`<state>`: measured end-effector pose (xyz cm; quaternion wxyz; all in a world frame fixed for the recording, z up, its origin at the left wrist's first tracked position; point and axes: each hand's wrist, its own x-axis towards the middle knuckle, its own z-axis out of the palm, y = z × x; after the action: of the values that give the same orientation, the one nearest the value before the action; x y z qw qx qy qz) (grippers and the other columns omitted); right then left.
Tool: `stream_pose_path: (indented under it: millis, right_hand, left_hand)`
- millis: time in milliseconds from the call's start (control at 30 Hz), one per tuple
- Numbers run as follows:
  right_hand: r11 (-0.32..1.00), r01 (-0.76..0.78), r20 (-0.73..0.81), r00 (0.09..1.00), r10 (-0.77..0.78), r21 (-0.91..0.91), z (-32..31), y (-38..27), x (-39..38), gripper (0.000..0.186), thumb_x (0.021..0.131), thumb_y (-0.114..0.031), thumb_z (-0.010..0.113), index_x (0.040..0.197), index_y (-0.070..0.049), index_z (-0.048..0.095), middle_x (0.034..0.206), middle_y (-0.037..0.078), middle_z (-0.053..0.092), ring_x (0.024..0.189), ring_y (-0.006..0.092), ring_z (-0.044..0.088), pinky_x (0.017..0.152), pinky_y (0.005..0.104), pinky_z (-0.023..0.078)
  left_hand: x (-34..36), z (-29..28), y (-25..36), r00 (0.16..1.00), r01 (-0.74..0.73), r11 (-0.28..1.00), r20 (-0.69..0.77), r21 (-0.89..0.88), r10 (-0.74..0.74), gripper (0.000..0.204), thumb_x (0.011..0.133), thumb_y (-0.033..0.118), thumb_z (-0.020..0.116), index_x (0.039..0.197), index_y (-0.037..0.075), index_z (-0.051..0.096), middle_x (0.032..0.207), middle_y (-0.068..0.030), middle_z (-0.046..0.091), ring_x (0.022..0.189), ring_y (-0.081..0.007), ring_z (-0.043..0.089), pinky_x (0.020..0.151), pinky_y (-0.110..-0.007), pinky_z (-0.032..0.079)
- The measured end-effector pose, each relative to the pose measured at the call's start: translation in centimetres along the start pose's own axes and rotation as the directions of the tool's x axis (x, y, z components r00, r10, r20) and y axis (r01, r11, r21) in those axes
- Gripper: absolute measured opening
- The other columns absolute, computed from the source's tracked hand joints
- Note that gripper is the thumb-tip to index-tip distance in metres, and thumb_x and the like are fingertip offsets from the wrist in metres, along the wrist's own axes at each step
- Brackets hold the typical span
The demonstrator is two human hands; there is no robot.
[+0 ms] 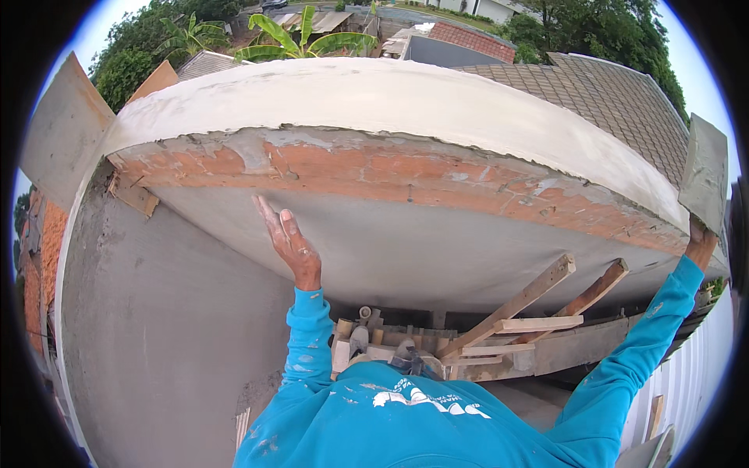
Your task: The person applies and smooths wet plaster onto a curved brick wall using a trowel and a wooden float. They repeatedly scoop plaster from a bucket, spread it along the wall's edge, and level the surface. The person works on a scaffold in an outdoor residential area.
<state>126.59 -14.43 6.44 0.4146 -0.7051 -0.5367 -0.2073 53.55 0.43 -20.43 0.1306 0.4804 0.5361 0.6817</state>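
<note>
My left hand [292, 242] is raised in front of the grey plastered wall [367, 242], its fingers stretched out and nothing in it. Dried plaster speckles its skin. Far to the right, my right hand [701, 236] is closed at the lower end of a flat grey board [705, 168] smeared with mortar. Most of its fingers are hidden by the board. Between my arms, a strip of bare orange brick [406, 175] with mortar patches runs along the wall. Above it curves a smooth, pale band [374, 97] with a ragged lower edge.
A wooden ladder-like frame [511, 312] leans below on the right. My shoes [359, 341] stand on narrow planks far down. At the left are another grey plastered wall [172, 304] and an upright board [70, 132]. Tiled roofs [601, 101] and banana leaves [300, 43] lie beyond.
</note>
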Motion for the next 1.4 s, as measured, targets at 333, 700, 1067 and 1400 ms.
stream_pose_path:
  millis: [333,700,1067,1400]
  right_hand:
    - [0.679,0.247,0.317,0.741,-0.592,0.692,13.5,-29.4,8.7,0.054,0.096,-0.034,0.057,0.138,-0.001,0.048,0.131,0.014,0.058,0.118,0.0217,0.058,0.102,0.0357,0.045]
    - [0.724,0.561,0.602,0.433,-0.671,0.403,13.2,-56.6,-3.6,0.040,0.082,-0.013,0.068,0.120,-0.008,0.061,0.114,0.011,0.066,0.100,0.0204,0.063,0.089,0.0319,0.048]
    - [0.460,0.577,0.476,0.135,-0.869,0.675,19.8,-61.5,-1.3,0.042,0.085,-0.020,0.068,0.124,-0.007,0.058,0.115,0.012,0.065,0.103,0.0212,0.062,0.092,0.0344,0.048]
    - [0.534,0.453,0.016,0.752,-0.659,0.714,15.6,-53.8,-4.0,0.044,0.088,-0.022,0.062,0.128,-0.004,0.055,0.121,0.014,0.063,0.111,0.0223,0.060,0.099,0.0372,0.046]
  left_hand:
    - [2.0,-4.4,4.7,0.975,-0.141,0.990,-0.174,0.011,0.140,0.066,0.102,0.040,0.039,0.149,-0.005,0.029,0.158,-0.0233,0.022,0.147,-0.0346,0.020,0.119,-0.045,0.019]
    - [20.6,-11.5,21.0,0.535,-0.845,0.469,0.400,0.258,0.744,0.050,0.096,0.039,0.058,0.131,0.004,0.058,0.121,-0.0158,0.064,0.109,-0.0254,0.062,0.097,-0.034,0.047]
    - [23.0,-7.3,29.6,0.415,-0.743,0.580,0.910,0.333,0.010,0.035,0.092,0.030,0.065,0.108,0.000,0.070,0.096,-0.0099,0.069,0.084,-0.0168,0.060,0.077,-0.032,0.048]
    - [31.9,-11.1,21.3,0.476,-0.330,0.940,0.876,0.089,0.085,0.034,0.092,0.029,0.065,0.105,-0.002,0.070,0.101,-0.0095,0.068,0.091,-0.0170,0.063,0.074,-0.029,0.049]
